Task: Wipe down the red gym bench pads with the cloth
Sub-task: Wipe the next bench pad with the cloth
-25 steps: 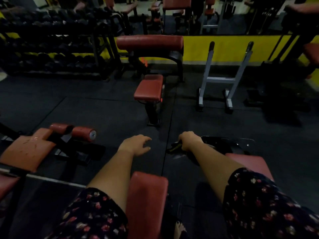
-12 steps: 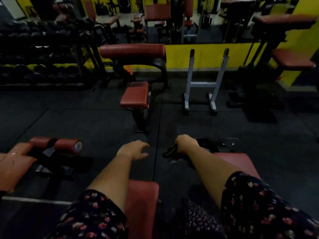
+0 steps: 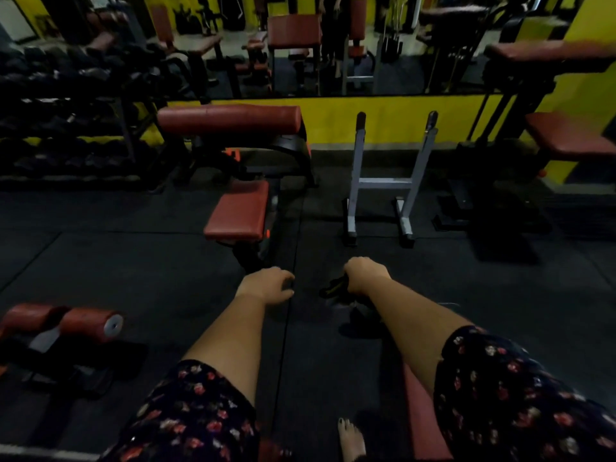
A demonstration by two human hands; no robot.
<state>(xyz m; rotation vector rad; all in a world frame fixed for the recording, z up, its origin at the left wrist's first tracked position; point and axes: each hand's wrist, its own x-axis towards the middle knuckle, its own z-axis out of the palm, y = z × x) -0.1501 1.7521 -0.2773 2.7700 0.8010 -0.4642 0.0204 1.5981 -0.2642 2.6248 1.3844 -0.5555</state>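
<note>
Red vinyl covers several benches. A near pad (image 3: 420, 418) lies under the right forearm at the bottom right, partly hidden by a floral sleeve (image 3: 506, 395). Ahead on the black mat floor (image 3: 133, 268) stands a seat pad (image 3: 238, 211), and behind it a long pad (image 3: 230, 119) sits on a dark frame. Two foam rollers (image 3: 90, 325) sit low on the left, and a side pad (image 3: 573, 135) shows at the right edge.

The left hand (image 3: 266, 285) hangs over the floor, fingers loosely curled, holding nothing. The right hand (image 3: 365, 276) is fisted round a dark item (image 3: 333, 287) with a yellow streak; in this dim light I cannot tell whether it is the cloth. Both hands are apart from the seat pad.

A grey stand (image 3: 390, 185) stands by the yellow wall (image 3: 383, 118), right of the seat pad. A dumbbell rack (image 3: 66, 128) fills the left. A bare foot (image 3: 350, 438) rests on the floor between the arms.
</note>
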